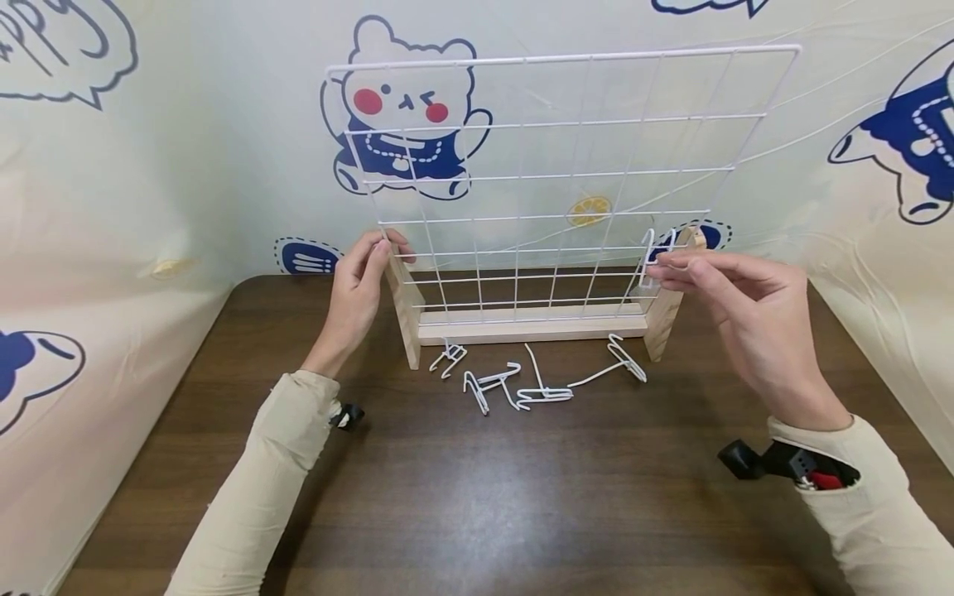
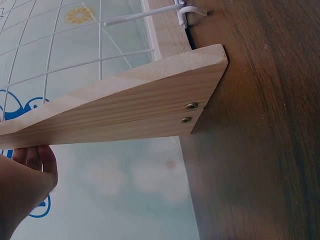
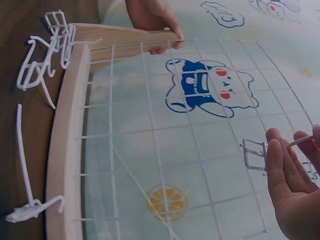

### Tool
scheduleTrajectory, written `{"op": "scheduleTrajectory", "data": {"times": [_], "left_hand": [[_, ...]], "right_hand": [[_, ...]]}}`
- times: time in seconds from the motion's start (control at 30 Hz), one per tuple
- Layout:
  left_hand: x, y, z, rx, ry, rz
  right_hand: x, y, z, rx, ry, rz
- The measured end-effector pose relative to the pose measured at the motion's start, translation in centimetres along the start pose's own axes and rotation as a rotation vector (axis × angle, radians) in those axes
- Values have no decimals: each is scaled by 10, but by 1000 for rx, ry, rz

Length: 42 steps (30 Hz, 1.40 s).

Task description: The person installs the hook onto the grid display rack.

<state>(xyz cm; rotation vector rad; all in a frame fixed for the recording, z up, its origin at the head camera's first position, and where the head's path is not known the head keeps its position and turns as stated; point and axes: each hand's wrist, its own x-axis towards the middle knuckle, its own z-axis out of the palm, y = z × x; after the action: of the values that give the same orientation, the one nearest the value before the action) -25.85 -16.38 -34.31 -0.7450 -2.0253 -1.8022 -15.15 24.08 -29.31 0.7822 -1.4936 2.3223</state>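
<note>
One white wire grid (image 1: 547,175) stands toward the far edge of a brown table (image 1: 477,497), its slim bars crossing into open rectangles, as I follow by remote feed. In front of it, near its right edge, the right hand (image 1: 760,327) pinches a white wire hook (image 3: 254,149), a small rectangular bracket with a thin stem, between thumb and narrowed fingers; I cannot tell whether hook and bars touch. The left hand (image 1: 354,294) curls its fingers round the upper part of the left wooden side piece (image 1: 405,314).

The tabletop is dark, wood-grained and glossy where light falls. Behind it I see a pale printed sheet (image 1: 246,165), with a bear in blue (image 1: 406,157) and an orange slice (image 1: 590,211) showing through the bars.

My count: one grid, two side pieces, the other being the right wooden side piece (image 1: 663,324), one pale rail (image 1: 532,325) between them, two screws (image 2: 191,106) in the left piece's outer face, and five hooks, one in hand and four loose hooks (image 1: 547,395) scattered before the rail.
</note>
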Motion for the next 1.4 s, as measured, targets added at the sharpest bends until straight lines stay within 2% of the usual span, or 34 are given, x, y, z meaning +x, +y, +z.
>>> {"op": "scheduleTrajectory", "data": {"times": [0.13, 0.23, 0.37, 0.53, 0.77, 1.4], "left_hand": [[-1, 15, 3, 9, 1, -1], [-1, 19, 4, 7, 4, -3], [-1, 7, 2, -9, 6, -1], [1, -6, 0, -17, 8, 9], [0, -8, 0, 2, 14, 13], [1, -10, 0, -8, 22, 20]], "right_hand": [[7, -6, 1, 24, 21, -9], [12, -11, 1, 33, 33, -16], [19, -20, 0, 62, 55, -41], [30, -30, -4, 38, 98, -119], [42, -36, -3, 20, 147, -182], [69, -47, 0, -20, 192, -234]]}}
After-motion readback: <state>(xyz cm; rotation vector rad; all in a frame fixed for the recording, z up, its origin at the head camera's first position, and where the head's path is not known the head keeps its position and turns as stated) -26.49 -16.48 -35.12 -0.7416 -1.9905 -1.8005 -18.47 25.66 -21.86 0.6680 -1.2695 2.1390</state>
